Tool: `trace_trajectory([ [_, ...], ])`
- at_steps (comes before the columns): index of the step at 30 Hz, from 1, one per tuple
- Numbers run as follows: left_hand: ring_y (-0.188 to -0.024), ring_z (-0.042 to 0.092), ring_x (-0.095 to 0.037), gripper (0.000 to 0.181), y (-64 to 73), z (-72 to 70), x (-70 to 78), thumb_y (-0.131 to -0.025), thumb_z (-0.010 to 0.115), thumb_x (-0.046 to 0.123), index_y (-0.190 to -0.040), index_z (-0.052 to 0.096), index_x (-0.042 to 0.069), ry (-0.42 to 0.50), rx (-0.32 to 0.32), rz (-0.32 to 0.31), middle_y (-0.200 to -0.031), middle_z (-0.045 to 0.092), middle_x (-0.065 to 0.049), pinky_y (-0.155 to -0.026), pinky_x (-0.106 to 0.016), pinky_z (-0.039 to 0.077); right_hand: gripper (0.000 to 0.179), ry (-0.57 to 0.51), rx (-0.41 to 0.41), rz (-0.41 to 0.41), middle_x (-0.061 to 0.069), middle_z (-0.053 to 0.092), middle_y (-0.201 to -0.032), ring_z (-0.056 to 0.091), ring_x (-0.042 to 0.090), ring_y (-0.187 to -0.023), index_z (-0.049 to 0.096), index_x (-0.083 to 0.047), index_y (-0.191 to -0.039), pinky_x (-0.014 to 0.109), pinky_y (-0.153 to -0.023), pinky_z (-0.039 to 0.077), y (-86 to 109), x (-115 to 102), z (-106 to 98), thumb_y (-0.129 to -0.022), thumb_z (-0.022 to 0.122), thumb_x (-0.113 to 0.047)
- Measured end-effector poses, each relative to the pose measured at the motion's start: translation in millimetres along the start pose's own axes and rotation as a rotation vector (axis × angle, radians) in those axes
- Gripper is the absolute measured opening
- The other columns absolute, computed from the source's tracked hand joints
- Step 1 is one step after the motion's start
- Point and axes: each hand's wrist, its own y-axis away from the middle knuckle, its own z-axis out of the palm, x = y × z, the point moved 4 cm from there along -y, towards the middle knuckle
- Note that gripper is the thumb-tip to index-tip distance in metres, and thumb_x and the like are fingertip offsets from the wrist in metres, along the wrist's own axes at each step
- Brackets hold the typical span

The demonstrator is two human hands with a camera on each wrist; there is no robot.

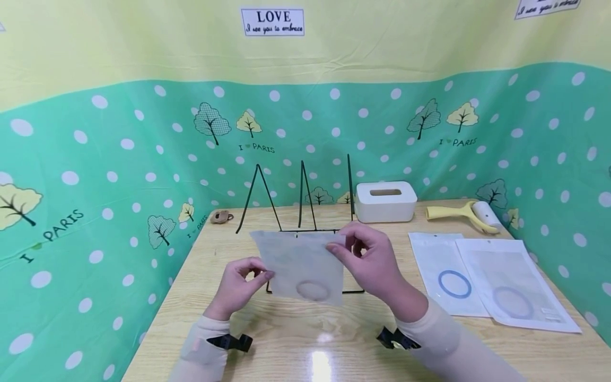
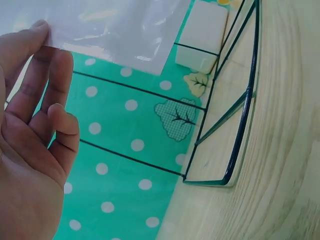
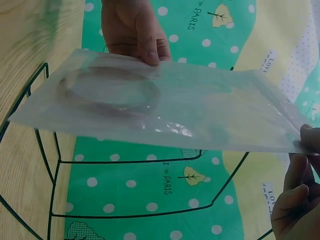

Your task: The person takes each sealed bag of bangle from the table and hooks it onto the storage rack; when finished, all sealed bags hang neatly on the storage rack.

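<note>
A translucent plastic pouch (image 1: 300,265) with a brownish ring (image 1: 312,290) inside is held up between both hands, in front of a black wire rack (image 1: 269,199). My left hand (image 1: 241,286) pinches the pouch's left edge between thumb and fingers. The right hand (image 1: 369,260) pinches it near the top right corner. In the right wrist view the pouch (image 3: 210,107) spans from one hand to the other, and the ring (image 3: 107,90) lies toward its lower end. The left wrist view shows the thumb on the pouch's edge (image 2: 125,35), the other fingers loosely bent.
Two more pouches lie at the right, one with a blue ring (image 1: 454,284), the other with a pale violet ring (image 1: 513,302). Behind them is a yellow-handled lint roller (image 1: 460,213). A white tissue box (image 1: 385,204) stands at the back, a small brown object (image 1: 220,216) at back left.
</note>
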Motion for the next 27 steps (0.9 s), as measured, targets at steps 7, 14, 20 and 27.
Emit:
trace_trajectory([
  [7,-0.085,0.069,-0.015,0.015,2.7,-13.4,-3.5,-0.093,0.074,-0.008,-0.096,0.077,0.007,0.033,0.029,-0.011,-0.093,0.075,-0.013,-0.075,-0.028,0.056,0.026,0.011,-0.068,-0.017,-0.005,0.057,-0.068,0.048,0.012,-0.056,0.066,-0.019,-0.081,0.025,-0.049,0.043,1.8,2.3,11.5,-0.086,0.085,-0.002],
  [14,-0.085,0.070,-0.013,0.019,6.4,-26.0,-5.2,-0.091,0.072,-0.015,-0.094,0.075,0.004,0.049,0.074,-0.033,-0.092,0.076,-0.007,-0.076,-0.027,0.057,0.019,0.019,-0.108,-0.001,-0.004,0.063,-0.076,0.057,0.014,-0.067,0.070,-0.018,-0.085,0.030,-0.051,0.050,5.7,11.0,22.3,-0.089,0.084,-0.005],
  [20,-0.083,0.069,-0.013,0.025,8.0,-32.3,-5.7,-0.090,0.071,-0.017,-0.095,0.077,0.007,0.074,0.080,-0.015,-0.091,0.075,-0.003,-0.075,-0.026,0.056,0.016,0.005,-0.132,-0.009,-0.004,0.063,-0.079,0.054,0.014,-0.063,0.073,-0.018,-0.086,0.028,-0.049,0.047,5.3,13.7,27.4,-0.094,0.078,-0.005],
  [27,-0.089,0.071,-0.018,0.016,11.4,-42.7,-6.8,-0.092,0.072,-0.012,-0.097,0.076,0.003,0.079,0.072,-0.032,-0.095,0.076,-0.006,-0.081,-0.027,0.057,0.012,-0.040,-0.123,-0.010,-0.002,0.063,-0.077,0.051,0.016,-0.058,0.077,-0.012,-0.087,0.027,-0.050,0.046,-0.8,12.7,33.4,-0.094,0.077,-0.002],
])
